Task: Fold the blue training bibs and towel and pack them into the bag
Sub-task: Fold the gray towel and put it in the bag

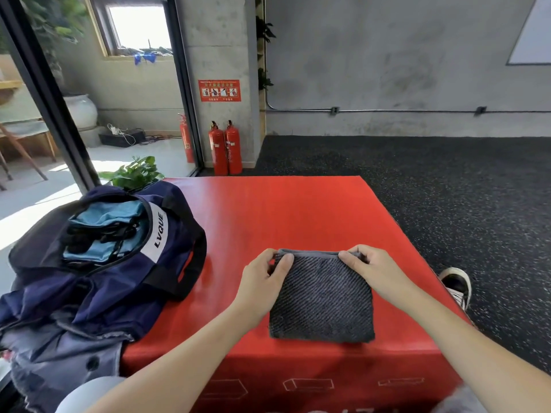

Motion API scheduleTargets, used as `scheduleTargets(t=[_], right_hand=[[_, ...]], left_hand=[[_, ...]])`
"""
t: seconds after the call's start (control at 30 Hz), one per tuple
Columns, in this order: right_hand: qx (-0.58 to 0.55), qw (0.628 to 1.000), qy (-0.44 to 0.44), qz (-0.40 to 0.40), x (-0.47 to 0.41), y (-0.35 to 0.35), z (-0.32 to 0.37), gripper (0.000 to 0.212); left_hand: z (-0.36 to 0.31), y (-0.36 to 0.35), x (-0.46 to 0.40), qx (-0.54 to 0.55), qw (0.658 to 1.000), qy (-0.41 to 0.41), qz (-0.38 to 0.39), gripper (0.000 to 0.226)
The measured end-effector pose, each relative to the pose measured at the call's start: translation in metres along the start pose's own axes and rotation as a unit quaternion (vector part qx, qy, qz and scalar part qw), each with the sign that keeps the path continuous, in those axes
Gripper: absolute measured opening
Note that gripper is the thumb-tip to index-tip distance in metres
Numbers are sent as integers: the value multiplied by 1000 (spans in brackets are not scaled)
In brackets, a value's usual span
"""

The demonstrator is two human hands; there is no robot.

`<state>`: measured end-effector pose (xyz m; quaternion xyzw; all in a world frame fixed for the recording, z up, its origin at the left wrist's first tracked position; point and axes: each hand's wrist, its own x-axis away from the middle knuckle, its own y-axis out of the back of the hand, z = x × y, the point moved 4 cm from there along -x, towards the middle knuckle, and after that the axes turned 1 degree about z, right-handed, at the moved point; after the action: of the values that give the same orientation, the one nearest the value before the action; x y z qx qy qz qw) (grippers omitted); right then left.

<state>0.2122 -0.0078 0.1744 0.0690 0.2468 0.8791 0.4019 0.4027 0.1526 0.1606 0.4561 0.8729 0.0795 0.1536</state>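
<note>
Head view: both hands, left hand (267,277) and right hand (369,268), are pinching the far corners of the folded dark grey ribbed towel (322,302) lying toward the wrists on the red padded box (268,216), with the open navy fabric bag (119,248) lying leftward, nearer the left fingers.

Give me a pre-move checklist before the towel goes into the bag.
1. Towel folded to a compact square on the red box: ok.
2. Left hand and right hand each pinch a far corner: ok.
3. Bag open at the top: ok.
4. Blue bibs already inside: ok.
5. Room left in the bag for the towel: cannot tell.
</note>
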Motion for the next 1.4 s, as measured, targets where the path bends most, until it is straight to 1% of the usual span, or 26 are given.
scheduleTargets(t=[0.07, 0.13, 0.17, 0.27, 0.37, 0.43, 0.5, 0.53, 0.57, 0.63, 0.67, 0.7, 0.73, 0.8, 0.87, 0.93, 1.0, 1.03, 1.1, 1.2, 1.27, 1.3, 1.33, 1.4], right_hand=[[17, 1000, -21, -13, -18, -4, -5, 27], [63, 997, -45, -31, -38, -5, -13, 27], [92, 993, -55, -39, -47, -6, -18, 28], [150, 984, -85, -52, -62, -12, -41, 27], [162, 977, -128, -55, -62, -17, -62, 42], [136, 975, -168, -49, -57, -14, -67, 50], [40, 978, -205, -6, -50, -14, -70, 51], [-3, 975, -223, 25, -46, -15, -70, 49], [-28, 971, -232, 53, -44, -17, -69, 45], [-62, 970, -222, 81, -43, -20, -67, 36], [-85, 973, -202, 77, -44, -21, -64, 34], [-110, 975, -181, 70, -45, -21, -60, 35], [-135, 975, -161, 70, -45, -22, -54, 37], [-182, 971, -130, 87, -44, -25, -39, 43], [-215, 964, -109, 109, -44, -25, -21, 44], [-213, 964, -81, 135, -43, -27, -1, 42], [-193, 967, -44, 161, -42, -31, 19, 40], [-179, 969, -29, 170, -41, -32, 29, 39], [-141, 972, -19, 186, -39, -37, 45, 39], [-21, 963, -56, 263, -34, -47, 56, 45], [19, 952, -69, 297, -32, -56, 52, 49], [7, 956, -63, 285, -34, -61, 51, 55], [-23, 965, -53, 255, -37, -66, 54, 62], [-130, 974, -30, 184, -45, -87, 71, 80]], left_hand=[[9, -4, -17, 23, 999, 48, 8, 18], [22, -9, -33, 26, 995, 90, 27, 35], [29, -12, -40, 3, 994, 103, 28, 42], [45, -17, -50, -79, 990, 120, 10, 41], [55, -22, -50, -141, 983, 116, -5, 39], [56, -26, -50, -155, 982, 105, -8, 41], [57, -29, -50, -185, 977, 102, -9, 48], [58, -29, -49, -222, 970, 99, -3, 52], [58, -30, -50, -271, 959, 80, 3, 57], [49, -31, -54, -346, 938, -11, 20, 60], [41, -32, -57, -345, 936, -63, 40, 57], [34, -32, -60, -322, 939, -101, 70, 51], [27, -31, -64, -286, 945, -117, 104, 43], [14, -25, -69, -209, 959, -101, 164, 29], [-1, -17, -69, -147, 960, -63, 231, 25], [-11, -7, -66, -97, 951, -50, 290, 25], [-16, 5, -60, -70, 945, -45, 316, 23], [-17, 11, -57, -64, 947, -36, 312, 21], [-17, 24, -50, -57, 959, -23, 277, 19], [-20, 48, -39, -72, 977, -37, 196, 21], [-20, 72, -29, -85, 987, -36, 133, 24], [-21, 86, -24, -92, 990, -36, 103, 25], [-22, 99, -17, -97, 992, -38, 74, 25], [-28, 132, -3, -92, 994, -51, 12, 24]])
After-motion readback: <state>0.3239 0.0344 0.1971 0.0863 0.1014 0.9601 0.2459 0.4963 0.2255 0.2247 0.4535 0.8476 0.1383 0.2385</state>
